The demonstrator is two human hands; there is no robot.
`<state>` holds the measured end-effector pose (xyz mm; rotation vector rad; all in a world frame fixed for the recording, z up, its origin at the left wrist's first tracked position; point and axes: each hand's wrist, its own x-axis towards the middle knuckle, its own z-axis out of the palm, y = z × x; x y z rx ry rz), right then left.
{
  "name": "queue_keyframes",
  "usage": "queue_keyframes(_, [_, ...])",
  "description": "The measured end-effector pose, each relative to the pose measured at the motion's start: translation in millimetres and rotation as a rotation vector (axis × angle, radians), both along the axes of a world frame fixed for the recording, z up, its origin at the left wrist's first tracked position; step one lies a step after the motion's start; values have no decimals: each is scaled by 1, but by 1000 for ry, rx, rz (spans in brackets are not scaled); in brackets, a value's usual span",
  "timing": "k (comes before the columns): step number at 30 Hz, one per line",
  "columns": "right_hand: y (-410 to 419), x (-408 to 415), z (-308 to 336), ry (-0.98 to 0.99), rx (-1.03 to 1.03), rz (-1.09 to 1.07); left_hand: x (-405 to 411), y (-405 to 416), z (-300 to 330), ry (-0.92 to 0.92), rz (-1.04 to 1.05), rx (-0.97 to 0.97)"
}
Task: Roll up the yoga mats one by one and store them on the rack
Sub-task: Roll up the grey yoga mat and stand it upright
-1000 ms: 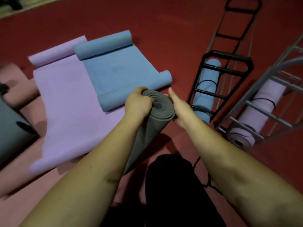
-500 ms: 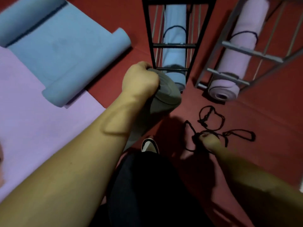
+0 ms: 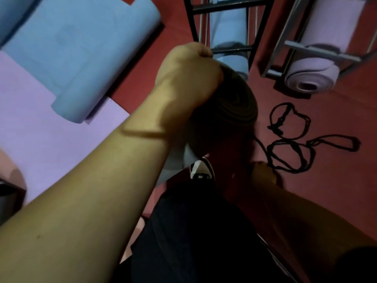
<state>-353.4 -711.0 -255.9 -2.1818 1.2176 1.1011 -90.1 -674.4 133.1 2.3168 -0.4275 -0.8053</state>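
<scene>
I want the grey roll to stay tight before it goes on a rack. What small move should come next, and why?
Probably pinch up one black strap loop with the right hand, which is down at the loops on the red floor. The left hand grips the rolled grey mat, which has no strap round it, unlike the racked blue mat in the black rack.

red floor [image 3: 330,201] throughout. black-and-white shoe [image 3: 201,169] visible, toe up-frame, dark trouser leg [image 3: 193,231] directly below it. pink patch [image 3: 8,166] at far left edge; identity unclear.
</scene>
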Motion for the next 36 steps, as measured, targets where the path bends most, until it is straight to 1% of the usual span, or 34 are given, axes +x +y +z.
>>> queue_keyframes(1, [1, 1, -7, -20, -9, -12, 2, 2, 2, 4, -1, 6])
queue_keyframes(2, [1, 3, 1, -13, -8, -8, 5, 4, 3, 10, -6, 11])
queue_keyframes(3, [1, 6, 4, -53, -32, 10, 6, 7, 6, 5, -5, 11])
queue_keyframes(4, [-2, 14, 20, -76, -41, -11, 9, 9, 7, -7, -7, 12])
queue_keyframes(6, [-8, 27, 46, -118, -25, -138, 11, 14, 12, -31, 0, -3])
queue_keyframes(7, [-12, 33, 50, -180, -10, -191, 10, 18, 16, -31, 6, -15])
queue_keyframes(9, [-21, 45, 68, -276, 95, -259, 7, 25, 22, -32, 11, -23])
queue_keyframes(12, [-27, 71, 110, -478, 155, -340, 0, 43, 35, -42, 30, -28])
queue_keyframes(16, [-24, 120, 194, -683, 166, -374, -15, 84, 66, -34, 99, -69])
queue_keyframes(18, [-19, 142, 237, -828, 168, -310, -23, 107, 80, -56, 123, -91])
queue_keyframes(21, [2, 171, 316, -1058, 173, -152, -36, 152, 101, -91, 193, -121])
queue_keyframes(23, [20, 185, 364, -1138, 179, -83, -44, 183, 113, -102, 230, -152])
queue_keyframes(27, [76, 201, 450, -1302, 230, 143, -63, 257, 135, -163, 364, -188])
queue_keyframes(29, [111, 203, 484, -1352, 257, 275, -75, 294, 142, -210, 425, -187])
queue_keyframes(31, [141, 206, 508, -1356, 259, 396, -86, 320, 144, -226, 474, -208])
queue_keyframes(36, [218, 213, 544, -1284, 286, 806, -106, 371, 149, -273, 622, -294])
